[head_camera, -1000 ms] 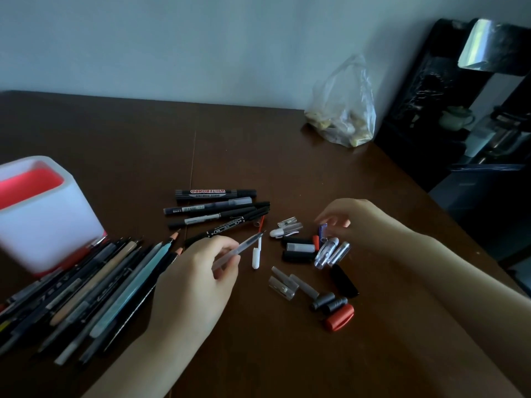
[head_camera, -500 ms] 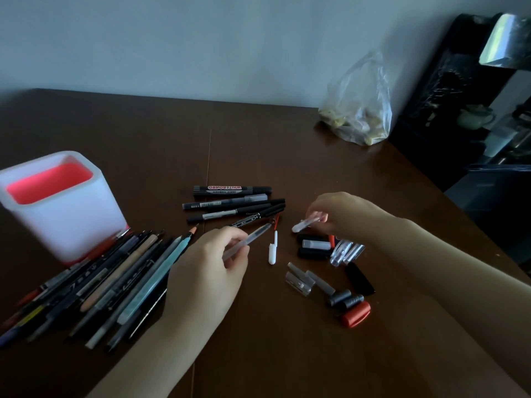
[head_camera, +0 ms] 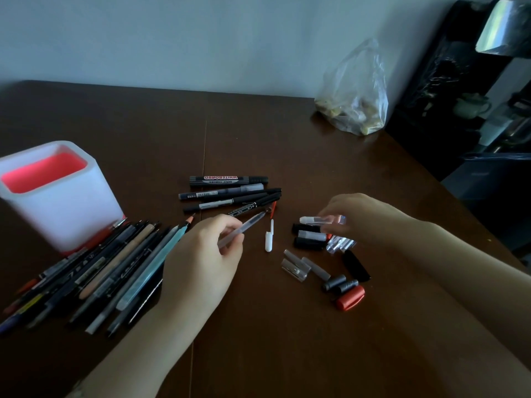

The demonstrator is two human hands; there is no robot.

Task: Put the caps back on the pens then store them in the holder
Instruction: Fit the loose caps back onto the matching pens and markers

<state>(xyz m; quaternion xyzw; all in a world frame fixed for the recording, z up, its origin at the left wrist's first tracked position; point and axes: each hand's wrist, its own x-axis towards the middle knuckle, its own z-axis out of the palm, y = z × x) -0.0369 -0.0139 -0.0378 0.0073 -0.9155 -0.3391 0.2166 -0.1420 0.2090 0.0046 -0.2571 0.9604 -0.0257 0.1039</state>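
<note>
My left hand (head_camera: 201, 254) grips a frosted translucent pen (head_camera: 247, 226), its uncapped tip pointing up and right. My right hand (head_camera: 365, 216) pinches a clear cap with a white end (head_camera: 319, 219) just above the cap pile. Loose caps lie below it: black and white ones (head_camera: 309, 238), clear ones (head_camera: 296, 265), grey ones (head_camera: 339, 282), a red cap (head_camera: 350, 297) and a white clip cap (head_camera: 269, 239). The white holder with a pink inside (head_camera: 60, 196) stands at the left. Several uncapped pens and pencils (head_camera: 94, 274) fan out in front of it.
Several black markers and pens (head_camera: 230, 191) lie in a row behind my hands. A clear plastic bag (head_camera: 355, 93) sits at the back right of the dark wooden table (head_camera: 287, 340). Dark furniture (head_camera: 459, 81) stands past the table's right edge.
My right hand has picked a clear, white-ended cap out of the pile and lifted it slightly. My left hand keeps the frosted pen steady. The camera view shifted a little.
</note>
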